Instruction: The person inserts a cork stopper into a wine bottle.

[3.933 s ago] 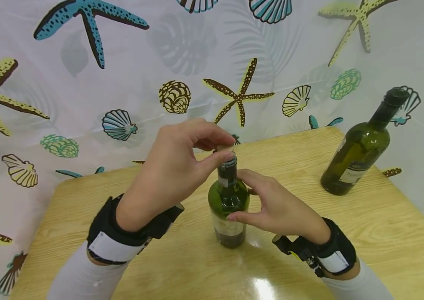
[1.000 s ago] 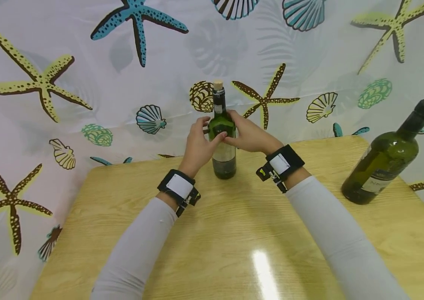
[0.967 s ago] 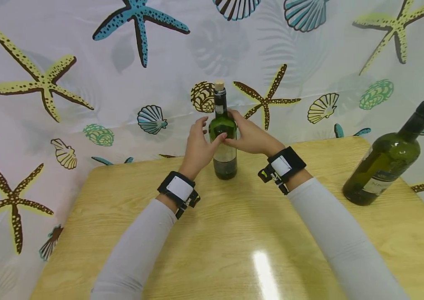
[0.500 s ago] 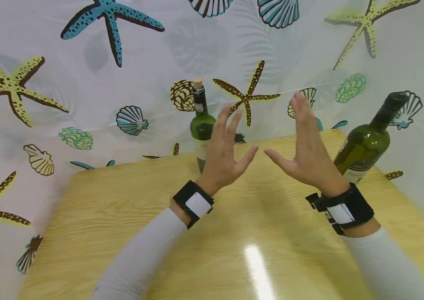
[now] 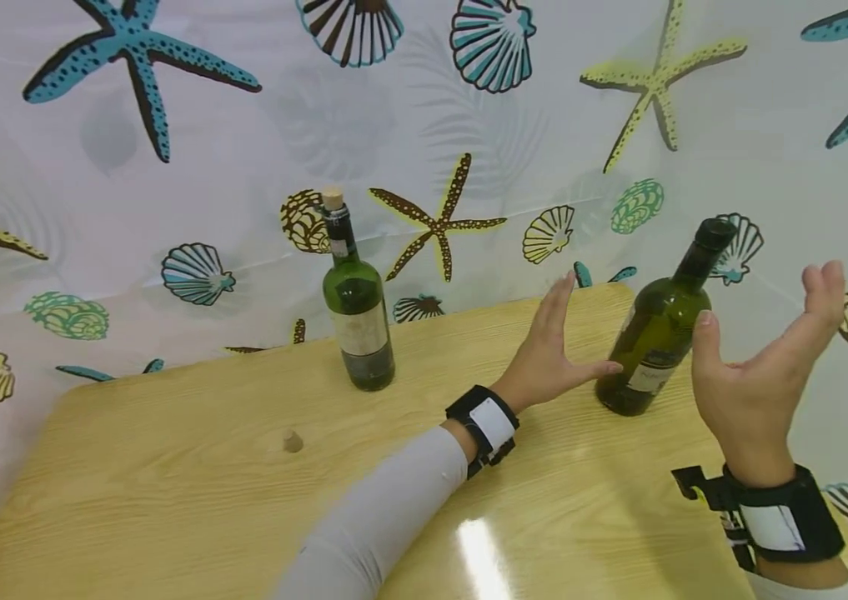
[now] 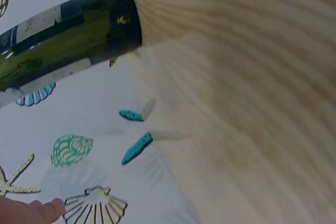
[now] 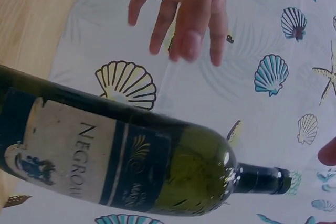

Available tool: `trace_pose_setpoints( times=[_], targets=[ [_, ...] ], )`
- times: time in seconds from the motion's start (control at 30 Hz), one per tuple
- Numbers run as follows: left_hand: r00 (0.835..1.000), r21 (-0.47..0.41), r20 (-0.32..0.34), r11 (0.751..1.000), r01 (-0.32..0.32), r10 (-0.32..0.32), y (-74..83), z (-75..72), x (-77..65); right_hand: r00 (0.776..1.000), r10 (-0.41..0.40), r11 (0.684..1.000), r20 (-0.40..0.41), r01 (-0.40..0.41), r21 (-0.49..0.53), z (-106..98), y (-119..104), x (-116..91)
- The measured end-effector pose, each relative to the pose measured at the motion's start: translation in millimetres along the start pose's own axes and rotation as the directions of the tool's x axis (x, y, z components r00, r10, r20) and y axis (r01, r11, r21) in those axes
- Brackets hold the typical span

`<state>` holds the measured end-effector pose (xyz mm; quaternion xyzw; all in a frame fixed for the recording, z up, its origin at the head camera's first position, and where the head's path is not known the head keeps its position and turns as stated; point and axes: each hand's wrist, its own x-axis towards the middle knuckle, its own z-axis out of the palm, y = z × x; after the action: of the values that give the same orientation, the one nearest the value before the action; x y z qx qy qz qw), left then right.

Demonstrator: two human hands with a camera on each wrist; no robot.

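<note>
The green wine bottle [image 5: 667, 312] on the right stands between my two hands, its dark neck without a cork on top. My left hand [image 5: 544, 367] is on its left side with fingers spread, the thumb overlapping the bottle in the head view. To its right is my right hand [image 5: 757, 392], fingers and thumb wide apart. The right wrist view shows the labelled side of this wine bottle [image 7: 79, 145] beneath my left hand [image 7: 191, 14]. Farther left, another green wine bottle [image 5: 359, 329] stands upright, with a cork [image 5: 332, 198] in its mouth.
A small loose cork [image 5: 292, 442] lies on the wooden table [image 5: 191, 500], in front of the left bottle. Behind the table hangs a white cloth [image 5: 243, 167] printed with starfish and shells, close to both bottles.
My left hand was at the left bottle's mouth, then both hands held that bottle, farther back on the table. They have let go and moved right to the other bottle; the view has shifted.
</note>
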<state>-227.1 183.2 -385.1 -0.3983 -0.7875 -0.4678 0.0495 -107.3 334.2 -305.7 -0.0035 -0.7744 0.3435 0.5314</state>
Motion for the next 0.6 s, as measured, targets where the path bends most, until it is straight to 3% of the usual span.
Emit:
trace_pose_setpoints(
  times=[0.1, 0.17, 0.27, 0.37, 0.6],
  targets=[
    [0.996, -0.100, 0.094, 0.995, 0.017, -0.008, 0.8, 23.4, 11.4, 0.978, 0.115, 0.993, 0.175, -0.111, -0.032, -9, 21, -5],
    [0.991, -0.140, 0.133, 0.990, 0.025, -0.006, 4.5, 30.5, 16.9, 0.940, 0.177, 0.984, 0.291, -0.175, -0.035, -10, 28, -6],
    [0.988, -0.162, 0.156, 0.986, 0.037, -0.012, 11.0, 36.8, 24.6, 0.865, 0.238, 0.970, 0.442, -0.234, -0.066, -11, 35, -7],
    [0.986, -0.139, 0.164, 0.989, 0.045, -0.022, 15.8, 38.9, 29.5, 0.821, 0.254, 0.966, 0.511, -0.241, -0.092, -10, 39, -7],
    [0.982, -0.089, 0.189, 0.996, 0.009, 0.008, 18.6, 32.6, 38.2, 0.825, 0.231, 0.973, 0.516, -0.197, -0.121, -9, 46, 1]
  ],
)
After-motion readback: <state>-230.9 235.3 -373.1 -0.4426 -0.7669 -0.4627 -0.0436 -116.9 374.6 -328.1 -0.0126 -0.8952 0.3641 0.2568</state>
